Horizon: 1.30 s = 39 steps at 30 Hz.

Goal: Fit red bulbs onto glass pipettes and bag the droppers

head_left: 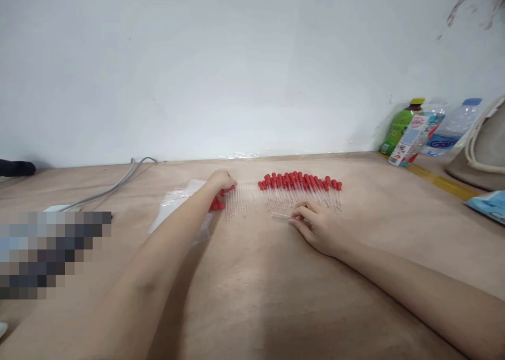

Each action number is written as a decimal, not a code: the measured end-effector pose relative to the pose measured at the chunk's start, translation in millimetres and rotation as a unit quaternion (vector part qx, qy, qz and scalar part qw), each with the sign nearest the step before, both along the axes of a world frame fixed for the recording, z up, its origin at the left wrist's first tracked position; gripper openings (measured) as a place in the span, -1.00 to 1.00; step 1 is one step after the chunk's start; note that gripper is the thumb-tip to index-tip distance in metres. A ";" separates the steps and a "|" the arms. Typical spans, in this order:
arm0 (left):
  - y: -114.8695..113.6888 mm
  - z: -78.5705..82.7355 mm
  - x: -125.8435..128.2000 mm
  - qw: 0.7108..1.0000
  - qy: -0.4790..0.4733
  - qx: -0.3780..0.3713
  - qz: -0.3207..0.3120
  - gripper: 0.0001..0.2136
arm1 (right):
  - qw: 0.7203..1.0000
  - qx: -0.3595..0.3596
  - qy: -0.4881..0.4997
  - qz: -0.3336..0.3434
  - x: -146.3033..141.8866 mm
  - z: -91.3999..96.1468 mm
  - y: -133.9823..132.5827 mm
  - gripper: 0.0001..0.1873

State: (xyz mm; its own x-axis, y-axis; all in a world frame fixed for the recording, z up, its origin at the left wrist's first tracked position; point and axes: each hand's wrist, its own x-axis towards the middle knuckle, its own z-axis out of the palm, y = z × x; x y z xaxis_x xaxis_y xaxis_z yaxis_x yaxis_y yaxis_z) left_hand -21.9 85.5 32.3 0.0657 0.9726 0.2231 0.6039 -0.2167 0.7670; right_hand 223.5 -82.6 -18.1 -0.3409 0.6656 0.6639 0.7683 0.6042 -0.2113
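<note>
My right hand [313, 223] pinches a thin clear glass dropper tube [279, 216] between thumb and fingers, just above the table. The tube lies nearly level, its free end pointing left. Farther off, my left hand [223, 180] is closed, with its fingertips down on a red rubber bulb [228, 190]; the grip is partly hidden. More loose red bulbs [216, 204] lie beside that wrist. To their right is a row of bare clear tubes [236, 201]. Beyond my right hand, several droppers with red bulbs fitted [296, 180] lie side by side, bulbs toward the wall.
Clear plastic bags [168, 207] lie under my left forearm. A grey cable [110, 190] crosses the table at left, near a blurred-out patch. At the right stand a green bottle [400, 126], a carton [414, 139], a clear bottle [453, 128] and a pale container [489, 144].
</note>
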 end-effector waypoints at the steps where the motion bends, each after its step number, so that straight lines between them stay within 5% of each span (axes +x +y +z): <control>1: 0.1 1.7 0.4 1.000 0.011 0.009 0.009 -0.81 | 1.000 -0.001 -0.001 0.000 0.3 -0.1 0.0 -0.95; 6: -22.4 6.2 1.7 0.992 0.031 0.120 0.029 -0.87 | 1.000 -0.017 0.000 -0.002 1.0 1.5 -0.8 -0.94; 9: -57.7 -5.0 -0.6 0.981 0.002 0.179 -0.076 -0.80 | 1.000 -0.026 0.009 0.006 -2.1 3.4 -1.6 -0.91; 16: -125.1 -32.7 -4.3 0.975 -0.024 0.082 -0.205 -0.84 | 1.000 -0.021 0.010 0.022 -21.3 2.7 2.4 -0.89; 22: -127.9 -39.0 2.5 0.973 -0.120 -0.031 -0.197 -0.83 | 0.999 -0.004 0.008 0.039 -22.0 -2.1 6.8 -0.89; 31: -132.8 -43.5 0.3 0.984 -0.039 0.066 -0.159 -0.78 | 0.997 0.027 -0.024 0.065 -22.2 1.6 -0.2 -0.78; 39: -132.4 -44.5 3.6 0.981 -0.074 0.008 -0.181 -0.77 | 0.997 0.018 -0.032 0.066 -23.3 4.0 -2.6 -0.78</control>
